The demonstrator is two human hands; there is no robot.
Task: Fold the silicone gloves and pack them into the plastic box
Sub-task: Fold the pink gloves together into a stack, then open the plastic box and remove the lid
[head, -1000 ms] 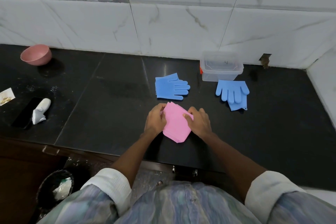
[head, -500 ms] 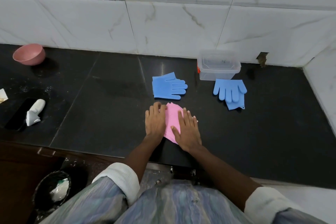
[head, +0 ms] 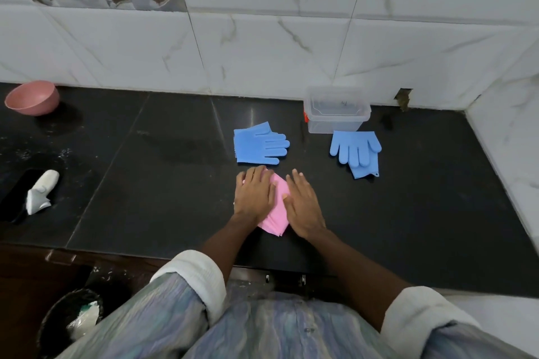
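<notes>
A folded pink silicone glove (head: 279, 210) lies on the black counter near its front edge. My left hand (head: 254, 193) rests flat on its left part and my right hand (head: 303, 207) flat on its right part, fingers stretched out. Just beyond lies a blue glove (head: 256, 144), flat, fingers pointing right. A second blue glove (head: 357, 151) lies folded to the right, fingers pointing toward me. The clear plastic box (head: 335, 111) stands open by the wall, right behind that glove.
A pink bowl (head: 32, 97) sits at the far left by the tiled wall. A white object (head: 40, 192) lies on a dark phone-like slab at the left. A side wall bounds the counter on the right. A bin (head: 70, 320) stands below the counter edge.
My hands went from gripping the pink glove's edges to lying flat on top of it, pressing it down on the counter. The blue gloves and box stayed put.
</notes>
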